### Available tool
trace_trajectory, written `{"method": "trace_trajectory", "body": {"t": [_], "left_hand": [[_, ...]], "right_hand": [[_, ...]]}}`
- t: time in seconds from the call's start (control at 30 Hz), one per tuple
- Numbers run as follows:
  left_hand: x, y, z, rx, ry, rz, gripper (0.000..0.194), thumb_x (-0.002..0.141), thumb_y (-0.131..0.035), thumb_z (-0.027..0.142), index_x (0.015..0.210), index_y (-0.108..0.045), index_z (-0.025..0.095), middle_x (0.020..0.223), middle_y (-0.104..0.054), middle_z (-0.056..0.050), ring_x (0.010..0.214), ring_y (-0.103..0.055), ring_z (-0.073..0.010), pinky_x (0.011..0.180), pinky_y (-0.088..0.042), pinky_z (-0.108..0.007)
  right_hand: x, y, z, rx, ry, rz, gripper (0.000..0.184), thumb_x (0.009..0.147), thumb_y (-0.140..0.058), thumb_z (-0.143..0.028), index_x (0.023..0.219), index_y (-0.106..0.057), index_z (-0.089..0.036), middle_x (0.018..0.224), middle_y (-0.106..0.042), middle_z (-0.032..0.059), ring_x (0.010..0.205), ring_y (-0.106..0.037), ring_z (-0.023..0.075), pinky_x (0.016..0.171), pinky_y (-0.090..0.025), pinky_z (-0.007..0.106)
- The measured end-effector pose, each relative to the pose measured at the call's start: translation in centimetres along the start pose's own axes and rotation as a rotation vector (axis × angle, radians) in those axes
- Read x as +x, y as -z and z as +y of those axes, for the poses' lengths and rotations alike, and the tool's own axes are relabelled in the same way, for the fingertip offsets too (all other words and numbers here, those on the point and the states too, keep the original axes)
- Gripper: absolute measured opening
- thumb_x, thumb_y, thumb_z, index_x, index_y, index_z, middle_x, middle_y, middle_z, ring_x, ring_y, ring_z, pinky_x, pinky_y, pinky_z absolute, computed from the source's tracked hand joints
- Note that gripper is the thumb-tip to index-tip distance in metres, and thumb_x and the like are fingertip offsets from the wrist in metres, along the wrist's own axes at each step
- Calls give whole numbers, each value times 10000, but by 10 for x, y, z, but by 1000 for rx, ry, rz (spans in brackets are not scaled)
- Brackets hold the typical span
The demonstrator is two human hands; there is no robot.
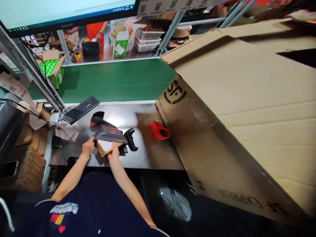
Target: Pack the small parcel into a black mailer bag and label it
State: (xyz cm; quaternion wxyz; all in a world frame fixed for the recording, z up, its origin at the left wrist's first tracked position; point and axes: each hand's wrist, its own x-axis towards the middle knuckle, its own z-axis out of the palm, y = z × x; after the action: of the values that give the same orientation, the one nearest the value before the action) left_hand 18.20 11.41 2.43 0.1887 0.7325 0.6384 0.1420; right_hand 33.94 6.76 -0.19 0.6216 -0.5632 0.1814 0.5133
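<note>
Pinching a black plastic bag, the left hand flanks a partly covered box that the right hand clasps near the tabletop's front edge; a snagged corner could split the bag.

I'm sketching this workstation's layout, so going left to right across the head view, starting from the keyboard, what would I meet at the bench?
Black keyboard → dark plastic bag → black pistol-shaped device → red ring-like object → large cardboard box.
</note>
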Motion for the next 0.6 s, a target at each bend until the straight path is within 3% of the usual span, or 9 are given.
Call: {"method": "trace_trajectory", "body": {"t": [0.17, 0.33, 0.47, 0.6], "left_hand": [[-5, -3, 10, 136, 114, -93, 383, 1008, -515, 169, 1359, -669, 170, 928, -820, -166, 903, -809, -324, 846, -596, -389], [-18, -7, 28, 122, 158, -94, 419, 1072, -444, 276, 1457, -590, 198, 1009, -829, -151, 961, -803, -295, 850, -567, -352], [-10, 2, 22, 129, 248, -96, 393, 1047, -446, 233, 1388, -627, 163, 981, -819, -174, 952, -796, -326, 846, -556, -382], [-9, 2, 16, 69, 208, -88, 405, 1036, -404, 176, 1362, -644, 169, 1109, -812, -172, 1058, -777, -297, 940, -545, -370]], "right_hand": [[7, -13, 7, 3, 54, 47, 357, 756, -710, -394, 1026, -520, -260, 1044, -760, 79, 1025, -762, 260, 853, -686, 386], [18, -31, 18, -10, 88, 112, 306, 836, -598, -461, 1031, -484, -254, 1097, -741, 107, 1030, -750, 240, 866, -673, 359], [24, -30, 30, -74, 141, 152, 390, 822, -622, -521, 1054, -482, -240, 1164, -722, 136, 1059, -732, 246, 874, -663, 364], [32, -23, 33, -172, 177, 140, 370, 815, -595, -495, 1066, -504, -239, 1073, -714, 114, 1033, -718, 257, 853, -663, 404]]}}
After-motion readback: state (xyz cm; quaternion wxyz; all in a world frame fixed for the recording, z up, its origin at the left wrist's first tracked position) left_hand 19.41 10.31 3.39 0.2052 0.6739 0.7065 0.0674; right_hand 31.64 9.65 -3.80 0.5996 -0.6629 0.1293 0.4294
